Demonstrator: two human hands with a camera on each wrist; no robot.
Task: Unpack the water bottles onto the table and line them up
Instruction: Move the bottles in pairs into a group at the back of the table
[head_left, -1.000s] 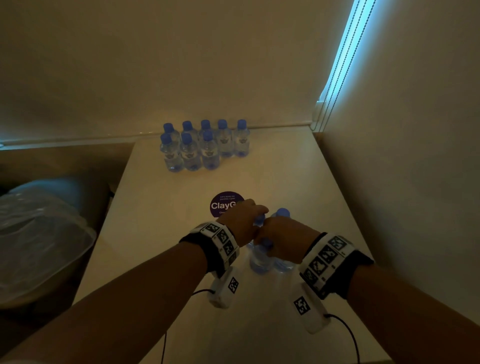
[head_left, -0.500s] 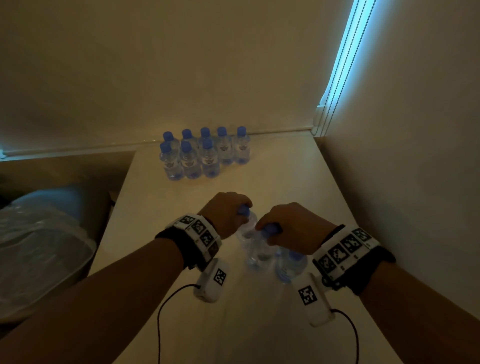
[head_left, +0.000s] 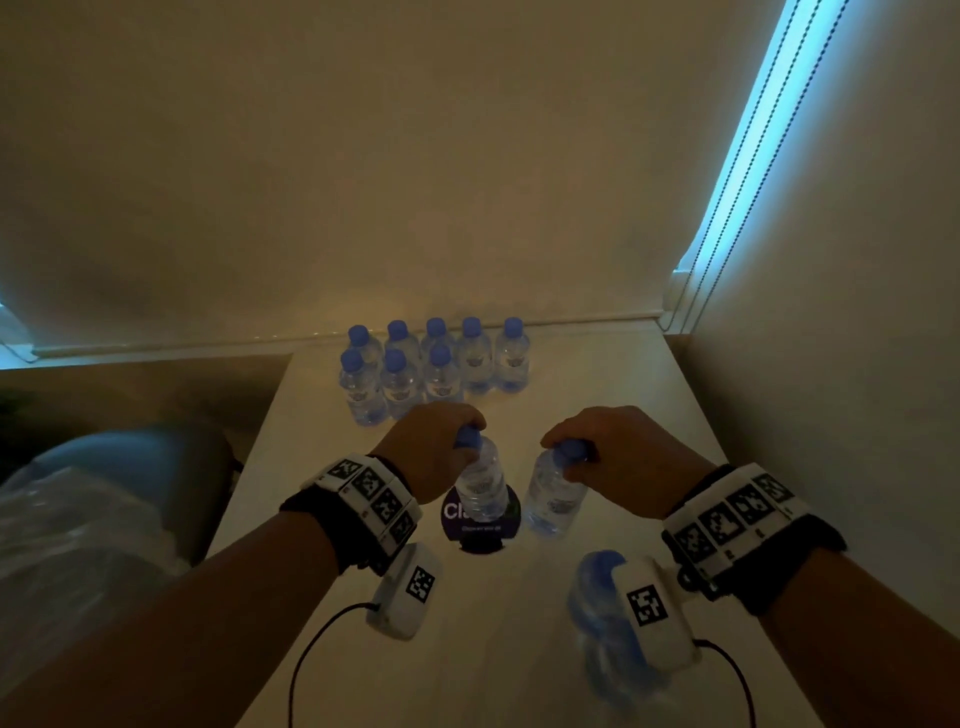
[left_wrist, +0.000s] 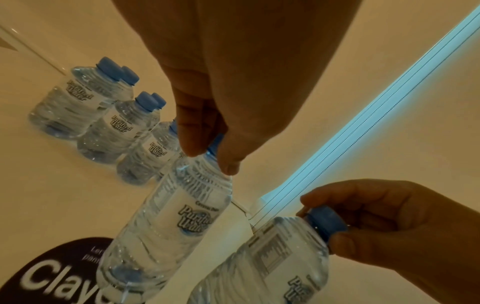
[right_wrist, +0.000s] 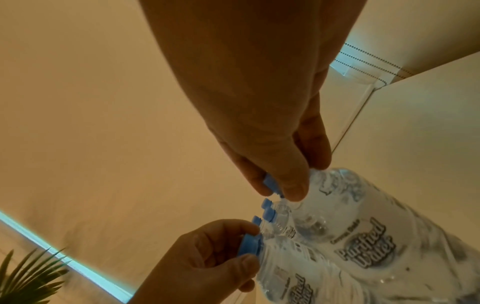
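Note:
My left hand (head_left: 458, 437) pinches the blue cap of a clear water bottle (head_left: 480, 486), which hangs over the purple sticker (head_left: 480, 527). My right hand (head_left: 570, 455) pinches the cap of a second bottle (head_left: 553, 501), tilted beside the first. In the left wrist view my fingertips (left_wrist: 192, 148) close on the cap above the labelled bottle (left_wrist: 182, 216). The right wrist view shows my fingers (right_wrist: 293, 185) on the other bottle (right_wrist: 363, 236). Several bottles (head_left: 436, 364) stand in two rows at the table's far end. Another bottle (head_left: 597, 597) sits blurred under my right wrist.
The white table (head_left: 597, 395) meets a wall at the back and another on the right. A crumpled plastic bag (head_left: 62, 545) lies off the table's left edge. A lit window strip (head_left: 748, 130) runs up the right. Plant leaves (right_wrist: 26, 273) show low left.
Both hands have lifted a bottle each from the near cluster, moved apart and carried them forward toward the rows. A third bottle stays behind near my right wrist.

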